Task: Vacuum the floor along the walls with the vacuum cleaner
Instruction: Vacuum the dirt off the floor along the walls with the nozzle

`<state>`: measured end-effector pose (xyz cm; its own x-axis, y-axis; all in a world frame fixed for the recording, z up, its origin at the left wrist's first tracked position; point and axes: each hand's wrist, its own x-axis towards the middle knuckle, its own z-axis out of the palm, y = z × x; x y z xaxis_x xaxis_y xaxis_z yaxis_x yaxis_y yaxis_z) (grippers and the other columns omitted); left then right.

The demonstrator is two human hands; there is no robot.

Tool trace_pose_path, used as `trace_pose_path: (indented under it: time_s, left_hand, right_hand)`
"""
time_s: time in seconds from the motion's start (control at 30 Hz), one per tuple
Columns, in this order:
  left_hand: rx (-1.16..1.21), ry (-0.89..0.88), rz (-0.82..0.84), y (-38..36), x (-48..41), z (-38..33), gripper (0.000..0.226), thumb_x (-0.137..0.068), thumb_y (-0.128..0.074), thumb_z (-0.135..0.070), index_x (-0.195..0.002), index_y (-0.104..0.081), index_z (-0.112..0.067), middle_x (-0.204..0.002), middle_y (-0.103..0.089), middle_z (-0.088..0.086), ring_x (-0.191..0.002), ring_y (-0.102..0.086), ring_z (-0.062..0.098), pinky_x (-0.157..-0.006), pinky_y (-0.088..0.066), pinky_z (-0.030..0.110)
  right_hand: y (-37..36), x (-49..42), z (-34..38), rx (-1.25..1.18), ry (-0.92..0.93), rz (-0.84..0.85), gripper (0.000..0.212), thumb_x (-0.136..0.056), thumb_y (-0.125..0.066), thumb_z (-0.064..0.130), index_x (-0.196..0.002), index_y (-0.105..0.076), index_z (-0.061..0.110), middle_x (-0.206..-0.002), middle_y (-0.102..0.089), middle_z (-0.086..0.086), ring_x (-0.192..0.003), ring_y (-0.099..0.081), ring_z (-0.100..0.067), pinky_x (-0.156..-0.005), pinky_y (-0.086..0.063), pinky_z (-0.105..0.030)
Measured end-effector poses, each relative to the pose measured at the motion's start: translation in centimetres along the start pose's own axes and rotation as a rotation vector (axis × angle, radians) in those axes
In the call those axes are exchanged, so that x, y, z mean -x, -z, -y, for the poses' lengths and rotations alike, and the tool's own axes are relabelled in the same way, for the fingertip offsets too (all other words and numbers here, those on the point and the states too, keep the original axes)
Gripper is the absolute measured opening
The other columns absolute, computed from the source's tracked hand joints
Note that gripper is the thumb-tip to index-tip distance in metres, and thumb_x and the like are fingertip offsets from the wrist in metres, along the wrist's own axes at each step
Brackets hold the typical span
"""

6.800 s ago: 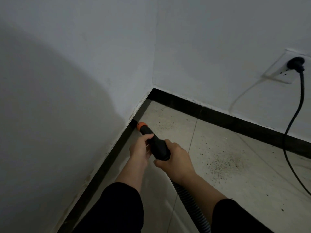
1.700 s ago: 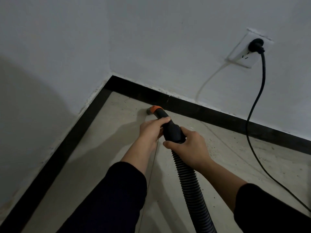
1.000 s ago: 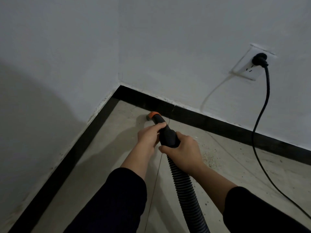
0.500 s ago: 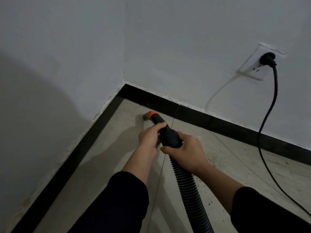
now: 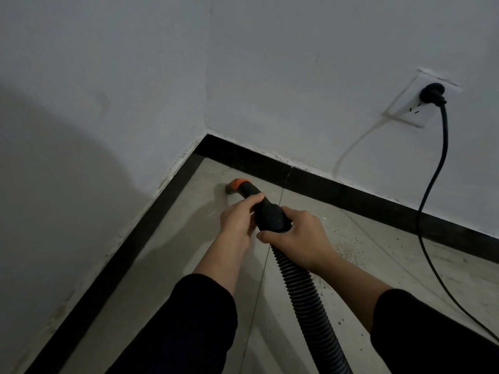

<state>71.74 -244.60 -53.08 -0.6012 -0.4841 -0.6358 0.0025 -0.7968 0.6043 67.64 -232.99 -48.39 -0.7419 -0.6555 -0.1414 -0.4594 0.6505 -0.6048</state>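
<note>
A black vacuum nozzle (image 5: 270,214) with an orange collar (image 5: 239,182) points down at the beige tile floor (image 5: 172,265) near the room corner. Its tip sits on the floor just short of the black skirting (image 5: 270,163) of the far wall. My left hand (image 5: 239,220) grips the nozzle's front part. My right hand (image 5: 297,238) grips its rear, where the ribbed black hose (image 5: 305,292) joins and runs back to the bottom edge.
Two white walls meet in a corner (image 5: 206,130), each with black skirting. A black plug (image 5: 432,94) sits in a white wall socket (image 5: 410,109) at the right, and its cord (image 5: 432,184) hangs down across the floor. Dark specks of dirt (image 5: 348,247) lie right of my hands.
The nozzle tip has slid left along the far wall's skirting toward the corner. Both hands keep their grip on the nozzle.
</note>
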Motion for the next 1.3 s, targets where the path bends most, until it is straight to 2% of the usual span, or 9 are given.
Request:
trace_pose_path:
  time_s: [0.4, 0.53, 0.73, 0.93, 1.13, 1.3]
  left_hand:
    - [0.022, 0.011, -0.026, 1.4, -0.9, -1.0, 0.046, -0.078, -0.079, -0.02, -0.119, -0.065, -0.008, -0.108, -0.071, 0.01, -0.097, -0.069, 0.025, -0.09, -0.056, 0.036]
    - [0.054, -0.009, -0.048, 2.0, -0.7, -1.2, 0.046, -0.077, -0.079, -0.018, -0.118, -0.064, -0.007, -0.106, -0.071, 0.011, -0.094, -0.07, 0.026, -0.084, -0.057, 0.034]
    - [0.082, -0.02, -0.049, 2.7, 0.3, -1.6, 0.044, -0.078, -0.078, -0.013, -0.118, -0.061, -0.005, -0.105, -0.07, 0.014, -0.091, -0.07, 0.026, -0.079, -0.057, 0.032]
    - [0.111, -0.022, -0.073, 3.0, 1.0, -1.5, 0.046, -0.075, -0.078, -0.013, -0.117, -0.062, -0.005, -0.103, -0.071, 0.014, -0.09, -0.071, 0.027, -0.078, -0.059, 0.032]
    - [0.128, -0.033, -0.094, 3.1, 1.2, -1.1, 0.048, -0.071, -0.079, -0.016, -0.116, -0.064, -0.006, -0.102, -0.073, 0.012, -0.091, -0.071, 0.028, -0.087, -0.058, 0.039]
    - [0.128, -0.023, -0.071, 2.8, 1.5, -1.0, 0.049, -0.073, -0.078, -0.016, -0.119, -0.062, -0.006, -0.103, -0.072, 0.014, -0.091, -0.071, 0.028, -0.082, -0.059, 0.036]
  right_hand:
    - [-1.1, -0.9, 0.9, -0.005, 0.035, 0.023, 0.041, -0.07, -0.078, 0.041, -0.103, -0.063, 0.023, -0.081, -0.065, 0.002, -0.072, -0.064, -0.012, -0.065, -0.059, -0.036]
    - [-1.3, -0.9, 1.3, -0.009, 0.054, 0.032, 0.041, -0.068, -0.078, 0.041, -0.102, -0.064, 0.023, -0.079, -0.066, 0.002, -0.071, -0.064, -0.012, -0.065, -0.058, -0.038]
    - [-1.1, -0.6, 1.8, -0.005, 0.071, 0.077, 0.044, -0.07, -0.079, 0.041, -0.109, -0.063, 0.025, -0.081, -0.066, 0.004, -0.072, -0.064, -0.008, -0.063, -0.059, -0.028]
    - [-0.7, -0.1, 2.1, -0.008, 0.084, 0.121, 0.045, -0.07, -0.079, 0.041, -0.11, -0.063, 0.026, -0.08, -0.066, 0.005, -0.069, -0.063, -0.007, -0.055, -0.052, -0.016]
    - [-0.4, 0.1, 2.4, 0.004, 0.102, 0.13, 0.039, -0.069, -0.08, 0.04, -0.102, -0.067, 0.023, -0.072, -0.065, 0.003, -0.062, -0.061, -0.008, -0.051, -0.049, -0.016]
    - [-0.3, 0.3, 2.3, -0.003, 0.068, 0.103, 0.038, -0.067, -0.08, 0.039, -0.099, -0.067, 0.024, -0.073, -0.066, 0.003, -0.063, -0.063, -0.009, -0.051, -0.049, -0.018]
